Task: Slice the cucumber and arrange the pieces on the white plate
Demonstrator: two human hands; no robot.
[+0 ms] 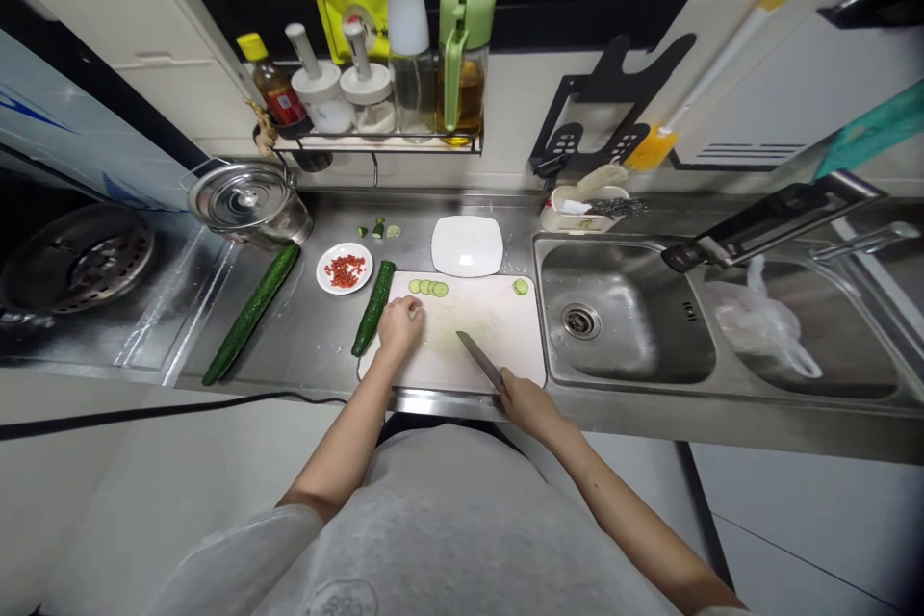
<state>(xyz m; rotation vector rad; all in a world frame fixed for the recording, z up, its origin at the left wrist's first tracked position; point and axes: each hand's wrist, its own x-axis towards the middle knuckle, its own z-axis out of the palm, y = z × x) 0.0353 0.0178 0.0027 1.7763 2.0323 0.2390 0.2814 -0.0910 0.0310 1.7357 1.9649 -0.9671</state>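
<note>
Head camera: the right hand has its fingers wrapped round the handle of the knife. The blade slants over the white board, with its tip away from the person and toward the left side. The left hand is over the left part of the board, with its fingers curled in. It is small and a bit blurry here, so I can't tell if it pinches anything.

Just beside that hand, the short cucumber lies at a slant by the board's left edge. It is round, so a bump from the hand could make it roll. If the left fingers slid toward the blade, they could get cut. The board looks wet, and a wet board could make food slip.

Near the far edge, a row of green slices lies close together, and a few more slices sit in the far right corner. Those are close to the sink, so a careless push could knock them in. The square plate is just past the board, and the long cucumber lies well off to the left.
</note>
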